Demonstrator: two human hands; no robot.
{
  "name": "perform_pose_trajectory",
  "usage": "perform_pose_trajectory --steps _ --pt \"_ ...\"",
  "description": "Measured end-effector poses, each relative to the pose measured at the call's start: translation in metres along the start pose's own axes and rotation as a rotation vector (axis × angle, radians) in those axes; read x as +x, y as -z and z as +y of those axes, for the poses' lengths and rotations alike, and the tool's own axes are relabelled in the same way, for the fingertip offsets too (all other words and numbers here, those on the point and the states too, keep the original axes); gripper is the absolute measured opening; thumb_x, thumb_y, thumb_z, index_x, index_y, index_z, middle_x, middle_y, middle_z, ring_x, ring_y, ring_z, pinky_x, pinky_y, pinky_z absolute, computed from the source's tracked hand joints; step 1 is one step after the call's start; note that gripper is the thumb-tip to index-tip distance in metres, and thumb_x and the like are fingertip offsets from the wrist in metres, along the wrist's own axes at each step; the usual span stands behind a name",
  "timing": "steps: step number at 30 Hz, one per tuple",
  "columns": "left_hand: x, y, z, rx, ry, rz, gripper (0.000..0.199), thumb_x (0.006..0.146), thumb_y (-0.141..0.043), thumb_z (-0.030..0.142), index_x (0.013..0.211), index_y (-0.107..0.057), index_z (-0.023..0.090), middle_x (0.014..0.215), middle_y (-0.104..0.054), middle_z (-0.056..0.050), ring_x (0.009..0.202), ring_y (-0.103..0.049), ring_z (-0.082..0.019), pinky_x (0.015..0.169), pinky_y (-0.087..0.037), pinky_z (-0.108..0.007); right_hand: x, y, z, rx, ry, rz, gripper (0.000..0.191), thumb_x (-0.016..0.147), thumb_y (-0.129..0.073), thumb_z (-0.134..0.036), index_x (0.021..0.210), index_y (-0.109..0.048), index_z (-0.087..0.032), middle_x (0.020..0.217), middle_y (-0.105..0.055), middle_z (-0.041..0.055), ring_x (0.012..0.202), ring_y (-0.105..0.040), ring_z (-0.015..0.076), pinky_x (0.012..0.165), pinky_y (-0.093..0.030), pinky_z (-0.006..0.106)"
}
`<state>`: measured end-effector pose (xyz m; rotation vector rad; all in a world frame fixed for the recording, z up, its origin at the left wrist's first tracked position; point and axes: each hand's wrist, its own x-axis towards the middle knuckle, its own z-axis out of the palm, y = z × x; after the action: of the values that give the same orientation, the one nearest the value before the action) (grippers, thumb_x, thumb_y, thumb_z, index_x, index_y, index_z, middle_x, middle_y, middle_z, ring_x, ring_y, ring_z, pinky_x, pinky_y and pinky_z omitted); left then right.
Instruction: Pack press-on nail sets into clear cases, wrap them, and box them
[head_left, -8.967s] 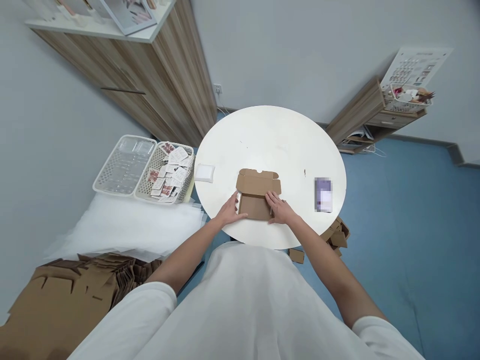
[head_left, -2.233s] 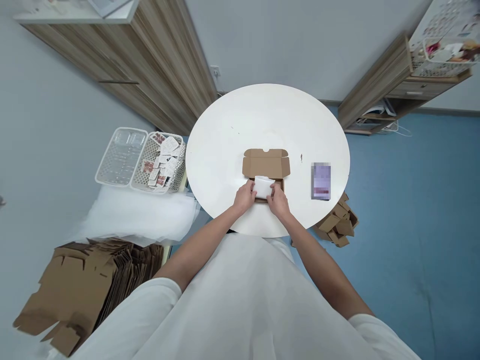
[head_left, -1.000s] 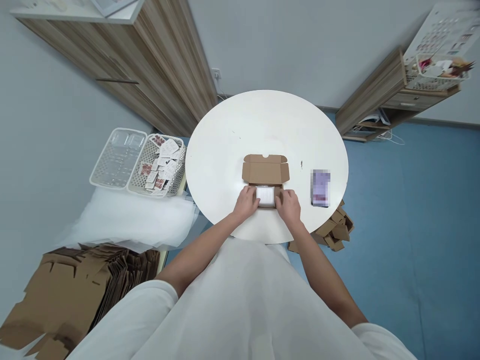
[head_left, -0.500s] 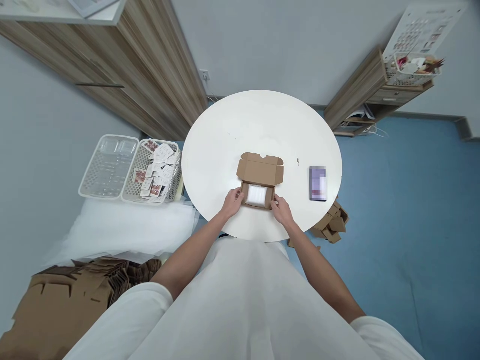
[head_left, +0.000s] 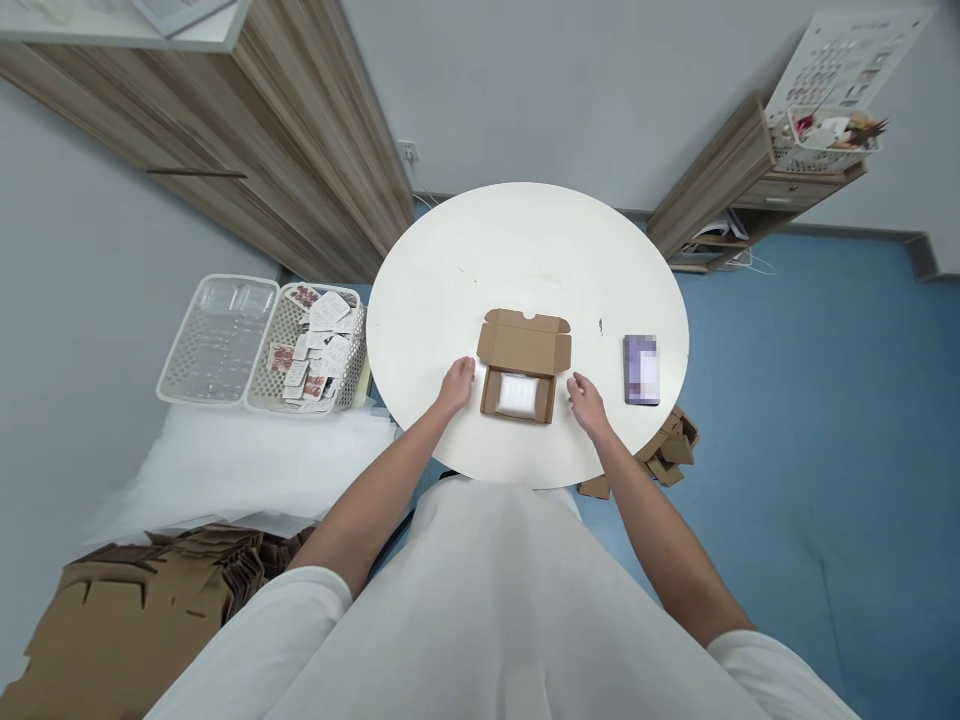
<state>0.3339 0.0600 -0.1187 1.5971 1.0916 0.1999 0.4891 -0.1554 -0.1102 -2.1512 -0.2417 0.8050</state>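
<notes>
A small brown cardboard box (head_left: 486, 392) stands on the white round table (head_left: 420, 300), its lid (head_left: 523, 345) folded back away from me with the side flaps spread. Inside it lies a white, ribbed-looking packet (head_left: 517, 394); what it contains cannot be made out. My left hand (head_left: 456, 386) is just off the box's left side, fingers loosely bent and holding nothing. To the right of the box, my right hand (head_left: 587, 404) hovers apart from it, open, with thumb and fingers slightly curled.
A purple item (head_left: 641, 370), blurred out, lies at the table's right. On the left are a basket of printed cards (head_left: 319, 345), a basket of clear plastic pieces (head_left: 217, 335), white sheets (head_left: 262, 455) and flattened cardboard (head_left: 112, 630). Cardboard boxes (head_left: 671, 450) sit below the table's right edge.
Both hands have let go of the box's sides and moved apart, the left outward to the left and the right outward to the right. The box stays on the table with its lid up.
</notes>
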Motion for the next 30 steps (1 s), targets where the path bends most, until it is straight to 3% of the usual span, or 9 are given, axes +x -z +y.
perform_pose_trajectory --steps 5,8,13,17,21,26,30 --pt "0.037 0.008 0.025 -0.199 0.226 -0.135 0.068 0.08 -0.018 0.068 0.106 -0.052 0.015 0.105 -0.058 -0.013 0.084 -0.058 -0.016 0.064 -0.047 -0.025 0.043 0.015 -0.018 0.496 -0.198 -0.008 0.047 0.081 -0.032 -0.059 0.101 -0.053 -0.022 0.1 -0.058 0.0059 0.057 -0.05 0.0098 0.05 -0.044 0.024" --pt "0.047 0.007 0.033 -0.186 0.255 -0.2 0.074 0.078 -0.015 0.071 0.104 -0.054 0.014 0.102 -0.059 -0.011 0.078 -0.057 -0.016 0.061 -0.045 -0.025 0.058 0.015 -0.028 0.584 -0.257 -0.128 0.051 0.08 -0.028 -0.064 0.088 -0.056 -0.021 0.084 -0.058 0.0045 0.049 -0.044 0.009 0.043 -0.04 0.023" --pt "0.046 0.001 0.038 -0.064 0.179 -0.258 0.073 0.078 -0.015 0.07 0.091 -0.06 0.015 0.094 -0.06 -0.01 0.073 -0.055 -0.016 0.062 -0.044 -0.028 0.066 0.009 -0.041 0.535 -0.218 -0.334 0.053 0.077 -0.031 -0.067 0.075 -0.056 -0.021 0.067 -0.05 0.0008 0.043 -0.034 0.0076 0.039 -0.034 0.023" --pt "0.04 -0.001 0.042 -0.011 0.102 -0.278 0.07 0.08 -0.015 0.067 0.089 -0.061 0.015 0.092 -0.061 -0.01 0.074 -0.056 -0.017 0.067 -0.044 -0.03 0.065 0.009 -0.053 0.529 -0.165 -0.345 0.051 0.076 -0.034 -0.068 0.078 -0.057 -0.023 0.07 -0.049 -0.0002 0.043 -0.032 0.007 0.04 -0.034 0.023" --pt "0.033 0.0 0.051 0.018 0.023 -0.298 0.063 0.084 -0.015 0.059 0.098 -0.06 0.018 0.104 -0.06 -0.008 0.084 -0.056 -0.019 0.072 -0.043 -0.032 0.062 0.012 -0.06 0.537 -0.114 -0.348 0.048 0.077 -0.037 -0.065 0.079 -0.058 -0.022 0.077 -0.051 0.0011 0.046 -0.037 0.0071 0.044 -0.037 0.023" --pt "0.023 0.003 0.058 0.055 -0.112 -0.361 0.038 0.08 -0.032 0.029 0.105 -0.059 0.02 0.107 -0.06 -0.005 0.099 -0.05 -0.021 0.083 -0.04 -0.034 0.056 0.012 -0.061 0.637 -0.021 -0.398 0.028 0.079 -0.043 -0.045 0.086 -0.06 -0.023 0.085 -0.051 0.0012 0.056 -0.046 0.0082 0.056 -0.044 0.024" --pt "0.016 0.004 0.052 0.096 -0.161 -0.334 0.044 0.069 -0.037 0.017 0.107 -0.059 0.02 0.105 -0.058 -0.004 0.105 -0.045 -0.022 0.088 -0.038 -0.034 0.048 0.012 -0.058 0.685 0.021 -0.425 0.031 0.071 -0.042 -0.025 0.096 -0.061 -0.023 0.083 -0.05 0.0004 0.062 -0.048 0.0094 0.066 -0.046 0.027"
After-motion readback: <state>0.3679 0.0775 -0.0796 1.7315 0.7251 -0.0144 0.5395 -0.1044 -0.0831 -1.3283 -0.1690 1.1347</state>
